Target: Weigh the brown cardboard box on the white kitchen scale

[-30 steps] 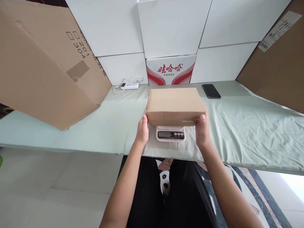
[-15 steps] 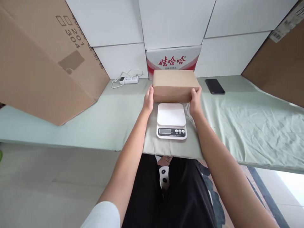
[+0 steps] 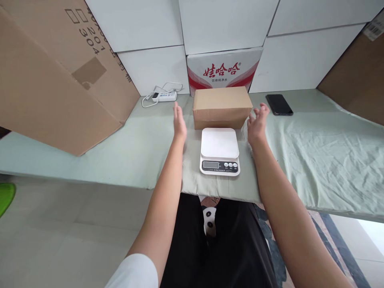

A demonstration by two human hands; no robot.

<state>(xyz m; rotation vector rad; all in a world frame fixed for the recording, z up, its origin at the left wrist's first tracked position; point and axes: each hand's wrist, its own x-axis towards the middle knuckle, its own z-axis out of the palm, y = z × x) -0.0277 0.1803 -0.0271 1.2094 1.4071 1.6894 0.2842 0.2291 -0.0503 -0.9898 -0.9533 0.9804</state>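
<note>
Nearest you, the white kitchen scale (image 3: 220, 151) sits on the pale green cloth of the tabletop (image 3: 315, 156), its display facing you and its platform bare. Just past it, your left hand (image 3: 179, 121) and right hand (image 3: 257, 125) hang with fingers spread, released and holding nothing, one on each side of the closed brown cardboard box (image 3: 222, 107), near it but not touching. The box rests flat right behind the scale, in front of a red-and-white printed carton (image 3: 223, 69), with a power strip (image 3: 163, 96) off to its left and a black phone (image 3: 279, 105) to its right
</note>
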